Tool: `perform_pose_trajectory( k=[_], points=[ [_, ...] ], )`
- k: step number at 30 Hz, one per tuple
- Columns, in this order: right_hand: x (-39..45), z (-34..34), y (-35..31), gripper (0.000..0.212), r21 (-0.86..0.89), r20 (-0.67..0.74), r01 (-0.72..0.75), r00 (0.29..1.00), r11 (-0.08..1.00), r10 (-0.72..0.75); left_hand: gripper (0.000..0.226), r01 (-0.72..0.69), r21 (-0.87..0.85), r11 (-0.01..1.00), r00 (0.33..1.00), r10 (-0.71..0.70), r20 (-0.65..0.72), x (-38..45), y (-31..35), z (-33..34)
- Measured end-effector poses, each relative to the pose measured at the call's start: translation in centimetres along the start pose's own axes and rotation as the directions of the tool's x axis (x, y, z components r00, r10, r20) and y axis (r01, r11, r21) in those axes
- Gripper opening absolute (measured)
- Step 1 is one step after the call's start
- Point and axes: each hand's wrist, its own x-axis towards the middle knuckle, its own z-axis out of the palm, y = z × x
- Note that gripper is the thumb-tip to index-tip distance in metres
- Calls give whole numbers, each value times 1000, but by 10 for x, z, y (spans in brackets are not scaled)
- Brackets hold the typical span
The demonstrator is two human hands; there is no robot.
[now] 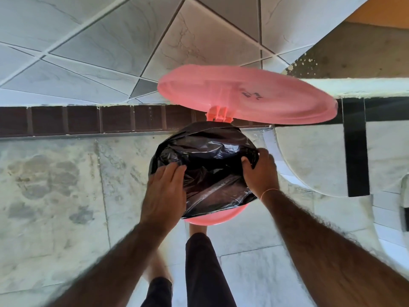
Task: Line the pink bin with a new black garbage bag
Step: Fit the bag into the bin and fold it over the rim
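The pink bin (207,219) stands on the floor right in front of me, its round pink lid (247,94) swung up and open behind it. A crumpled black garbage bag (208,156) covers the bin's mouth and hangs over most of the rim; only a strip of pink rim shows at the near side. My left hand (164,191) lies on the bag at the left rim with its fingers fairly straight. My right hand (260,171) grips the bag's edge at the right rim, thumb curled over the plastic.
The bin sits close to a tiled wall with a brown tile band (77,119). A white curved fixture (314,156) with a black strip stands to the right. My legs in dark trousers (205,271) are just below the bin on the pale stone floor.
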Motion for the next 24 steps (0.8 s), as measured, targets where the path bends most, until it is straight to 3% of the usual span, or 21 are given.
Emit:
perform_pose_trajectory(
  k=[3, 6, 12, 18, 21, 24],
  points=[
    [2, -2, -12, 43, -240, -187, 253, 935, 937, -300, 49, -66, 30, 997, 997, 66, 26, 32, 4, 3],
    [8, 2, -26, 43, -300, -151, 436, 857, 849, -493, 58, -61, 105, 993, 997, 57, 47, 59, 5, 1],
    [32, 8, -38, 45, -73, -24, 321, 946, 944, -323, 66, 75, 6, 997, 990, -75, 120, 89, 1, -2],
    [42, 7, -37, 47, -22, 123, 289, 951, 957, -284, 57, 108, -103, 989, 976, -86, 199, 108, -9, -1],
    [41, 3, -40, 50, 17, 198, 295, 936, 955, -293, 34, 259, -283, 924, 938, -170, 303, 123, -13, -1],
    [41, 1, -42, 48, 100, 211, 276, 933, 956, -291, 43, 396, -405, 824, 901, -263, 345, 128, -16, -9]
  ],
)
